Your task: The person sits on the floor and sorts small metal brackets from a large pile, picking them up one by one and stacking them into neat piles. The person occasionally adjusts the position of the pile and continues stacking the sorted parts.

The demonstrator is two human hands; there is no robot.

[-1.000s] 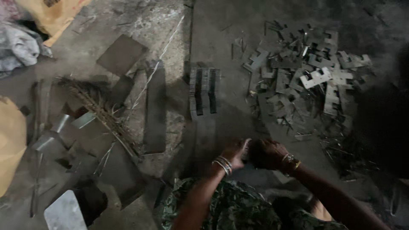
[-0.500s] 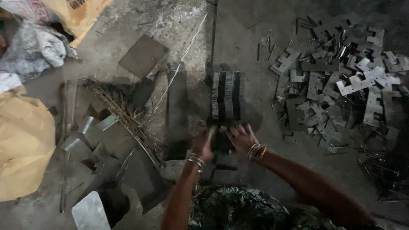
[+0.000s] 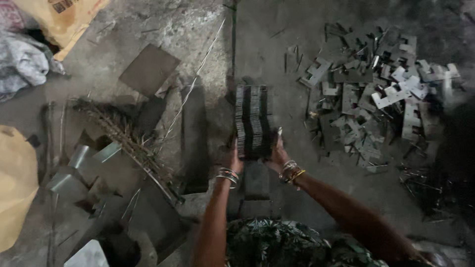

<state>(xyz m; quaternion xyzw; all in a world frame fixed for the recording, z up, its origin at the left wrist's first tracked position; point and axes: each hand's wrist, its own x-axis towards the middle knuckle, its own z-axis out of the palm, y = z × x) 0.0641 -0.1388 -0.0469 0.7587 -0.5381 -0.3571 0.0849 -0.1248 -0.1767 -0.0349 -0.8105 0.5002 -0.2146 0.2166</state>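
The left hand (image 3: 234, 159) and the right hand (image 3: 278, 154) press in from either side on the near end of a stack of thin metal plates (image 3: 253, 120), fingers curled against its edges, so the stack is squeezed between the 2 palms. The stack stands on edge on the floor (image 3: 277, 59) straight ahead of the person, in 3 dark rows running away from the body. Bangles (image 3: 227, 175) ring the left wrist, and more show on the right. Just below the hands lies a dark block (image 3: 257, 180), partly covered by the forearms. To the right, well apart from the stack, a loose heap of cut metal pieces (image 3: 376, 94) spreads over the ground. To the left lie a long dark bar (image 3: 194, 138), a flat square sheet (image 3: 149, 69), a bundle of dry twigs (image 3: 123, 141) and bent shiny offcuts (image 3: 81, 163). A thin wire (image 3: 198, 74) runs slantwise across the floor. A yellow sack (image 3: 17, 183) sits at the left edge, with crumpled grey cloth (image 3: 22, 64) above it. The floor is rough grey concrete, dusty and dimly lit.
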